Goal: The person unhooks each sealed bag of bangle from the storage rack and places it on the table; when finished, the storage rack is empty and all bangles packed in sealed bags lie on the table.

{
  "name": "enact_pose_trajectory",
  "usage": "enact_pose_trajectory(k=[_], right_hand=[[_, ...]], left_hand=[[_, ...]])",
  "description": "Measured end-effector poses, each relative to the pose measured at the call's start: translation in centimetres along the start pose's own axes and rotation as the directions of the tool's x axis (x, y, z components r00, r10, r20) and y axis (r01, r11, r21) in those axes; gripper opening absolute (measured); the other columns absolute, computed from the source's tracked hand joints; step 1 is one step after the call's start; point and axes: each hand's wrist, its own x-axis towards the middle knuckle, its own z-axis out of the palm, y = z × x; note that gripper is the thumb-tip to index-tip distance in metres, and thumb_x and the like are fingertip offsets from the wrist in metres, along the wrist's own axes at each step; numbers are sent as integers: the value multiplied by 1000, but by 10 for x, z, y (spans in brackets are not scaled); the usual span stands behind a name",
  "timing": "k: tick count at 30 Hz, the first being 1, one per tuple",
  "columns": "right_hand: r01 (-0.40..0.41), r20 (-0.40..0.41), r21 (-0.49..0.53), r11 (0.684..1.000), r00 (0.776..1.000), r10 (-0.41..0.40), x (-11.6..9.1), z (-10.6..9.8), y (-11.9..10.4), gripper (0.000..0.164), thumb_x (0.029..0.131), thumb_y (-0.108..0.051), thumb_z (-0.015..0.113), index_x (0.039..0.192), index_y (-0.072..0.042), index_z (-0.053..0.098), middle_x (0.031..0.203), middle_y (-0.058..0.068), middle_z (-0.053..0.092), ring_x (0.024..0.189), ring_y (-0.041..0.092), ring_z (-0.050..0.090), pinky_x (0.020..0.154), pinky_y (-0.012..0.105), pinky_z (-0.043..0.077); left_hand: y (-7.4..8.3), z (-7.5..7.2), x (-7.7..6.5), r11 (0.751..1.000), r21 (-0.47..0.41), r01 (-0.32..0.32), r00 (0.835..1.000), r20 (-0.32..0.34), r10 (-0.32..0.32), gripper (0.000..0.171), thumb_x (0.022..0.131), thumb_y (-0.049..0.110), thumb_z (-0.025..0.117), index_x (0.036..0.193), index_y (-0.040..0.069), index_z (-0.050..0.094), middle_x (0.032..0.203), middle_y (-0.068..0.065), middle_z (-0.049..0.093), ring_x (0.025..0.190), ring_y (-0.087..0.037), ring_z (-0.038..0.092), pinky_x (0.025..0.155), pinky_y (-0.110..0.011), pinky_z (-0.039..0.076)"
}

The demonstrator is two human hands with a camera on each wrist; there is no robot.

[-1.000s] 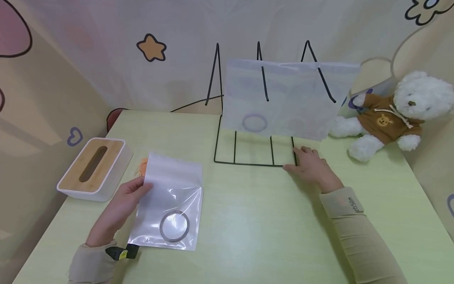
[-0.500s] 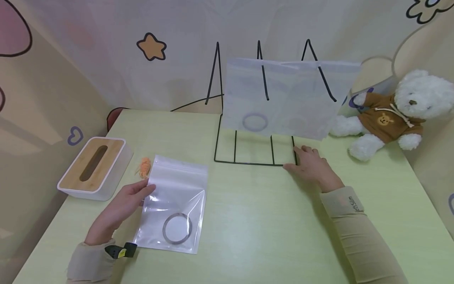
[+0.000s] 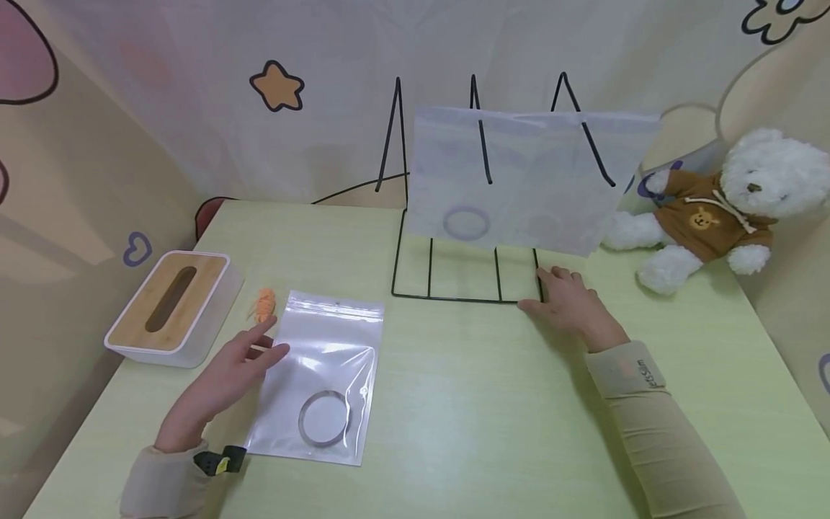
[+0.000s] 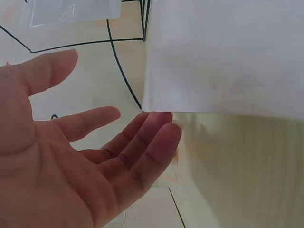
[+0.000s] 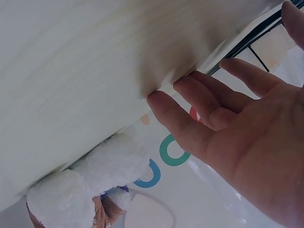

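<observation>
A clear zip bag (image 3: 324, 353) with a round ring (image 3: 324, 418) showing in it lies on the table. My left hand (image 3: 227, 367) is at the bag's left edge, thumb and fingers spread apart, pinching nothing; the left wrist view shows the open palm (image 4: 95, 156). Just past its fingertips lies a small orange bundle (image 3: 264, 305). My right hand (image 3: 570, 303) rests on the table at the front right corner of a black wire rack (image 3: 454, 298). Its fingers are loosely extended in the right wrist view, the thumb (image 5: 294, 23) close to the rack's wire.
Whitish bags (image 3: 519, 187) hang on the rack's prongs, a ring outline showing through. On the left stands a white tissue box (image 3: 207, 317) with a wooden lid. A white teddy bear (image 3: 713, 209) in a brown hoodie sits at the back right.
The zip bag has shifted slightly right and settled flatter on the table. My left hand has let go of its edge, and the orange bundle has come into fuller view. The right hand stays put.
</observation>
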Motion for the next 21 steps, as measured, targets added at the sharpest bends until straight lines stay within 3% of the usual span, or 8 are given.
enact_pose_trajectory(k=[6, 16, 21], right_hand=[[3, -11, -1, 1000, 1000, -3, -1, -1, -1, 81, 96, -46, 54, 149, 7, 24, 148, 35, 24, 133, 55, 21, 94, 76, 25], [-3, -2, -1, 1000, 1000, 3, -1, 0, -1, 79, 97, -44, 54, 150, 7, 23, 149, 35, 23, 133, 55, 20, 95, 75, 25], [-1, -6, 0, 1000, 1000, 1, 0, 0, 0, 79, 97, -44, 54, 150, 7, 23, 149, 35, 23, 133, 55, 20, 95, 75, 25]], left_hand=[[3, 0, -1, 1000, -1, 21, 1000, -12, -21, 75, 97, 51, 51, 151, 3, 29, 134, -23, 45, 118, -40, 48, 86, -48, 50], [8, 1, -1, 1000, 11, 2, 1000, -6, -2, 72, 98, 50, 51, 148, 1, 33, 133, -23, 49, 121, -39, 47, 91, -51, 47], [12, 9, -1, 994, 53, -95, 996, 6, 94, 76, 94, 49, 58, 147, 1, 34, 137, -22, 47, 124, -40, 46, 96, -55, 43]])
